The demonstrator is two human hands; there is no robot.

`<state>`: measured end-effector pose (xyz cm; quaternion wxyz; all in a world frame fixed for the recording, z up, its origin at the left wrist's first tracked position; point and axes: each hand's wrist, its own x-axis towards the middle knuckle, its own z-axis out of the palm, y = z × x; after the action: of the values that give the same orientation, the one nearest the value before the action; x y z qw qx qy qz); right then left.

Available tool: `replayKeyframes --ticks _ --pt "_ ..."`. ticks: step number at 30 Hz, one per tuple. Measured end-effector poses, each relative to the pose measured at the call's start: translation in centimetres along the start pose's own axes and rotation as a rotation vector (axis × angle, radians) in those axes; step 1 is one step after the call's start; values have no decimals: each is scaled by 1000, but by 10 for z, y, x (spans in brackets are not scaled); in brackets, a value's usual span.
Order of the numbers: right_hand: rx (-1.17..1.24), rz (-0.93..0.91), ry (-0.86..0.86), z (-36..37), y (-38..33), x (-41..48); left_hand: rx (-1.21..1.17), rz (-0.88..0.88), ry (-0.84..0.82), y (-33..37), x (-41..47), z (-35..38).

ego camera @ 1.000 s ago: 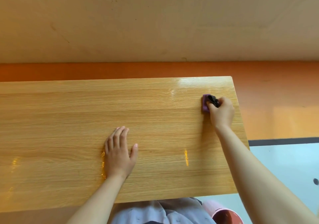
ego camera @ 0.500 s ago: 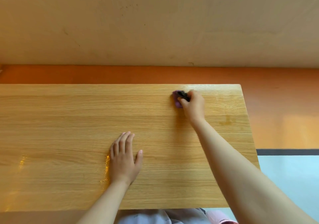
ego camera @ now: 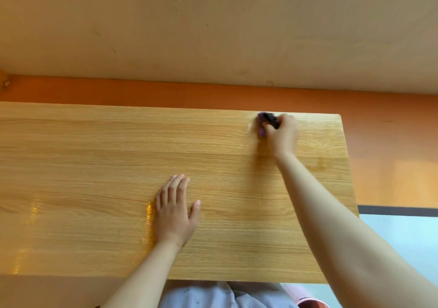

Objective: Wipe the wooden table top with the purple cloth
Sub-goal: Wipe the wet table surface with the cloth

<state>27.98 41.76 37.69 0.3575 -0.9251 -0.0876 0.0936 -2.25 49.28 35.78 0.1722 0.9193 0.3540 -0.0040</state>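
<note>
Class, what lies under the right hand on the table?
A purple cloth sticks out from under the right hand, pressed on the table. The rest of the cloth is covered by the fingers.

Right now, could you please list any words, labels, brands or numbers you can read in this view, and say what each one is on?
None: no readable text in this view.
wooden table top: plain wood grain, no label.
purple cloth: motion-blurred under the right hand, with a dark part on it; no print can be made out.
left hand: flat on the table, nothing written nearby.
wall and orange band: only scuffs and marks, no lettering.
</note>
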Motion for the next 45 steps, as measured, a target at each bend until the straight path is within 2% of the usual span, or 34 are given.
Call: replayKeyframes --ticks 3,7,12,18,21,26,31,34,41,45 --pt "-17 -164 -145 33 -37 -14 6 -4 -4 0 1 0" --pt "-23 -163 -191 39 -53 -4 8 -8 -2 0 1 -1" --pt "-13 -81 -70 -2 -13 28 29 -3 -10 0 0 0" --pt "-150 56 103 -77 54 72 34 -3 -15 0 0 0" --pt "-188 68 113 -97 69 83 32 -2 -9 1 1 0" --pt "-119 -91 -31 -105 73 83 38 0 -3 0 -1 0" --pt "-278 -328 -221 -122 86 65 57 6 -1 0 0 1" --pt "-309 -481 -249 -132 104 26 58 10 10 0 0 1" --pt "-302 -574 -446 -151 149 -73 50 19 27 1 -1 0" --pt "-324 -606 -416 -148 140 -56 48 19 25 2 1 0"
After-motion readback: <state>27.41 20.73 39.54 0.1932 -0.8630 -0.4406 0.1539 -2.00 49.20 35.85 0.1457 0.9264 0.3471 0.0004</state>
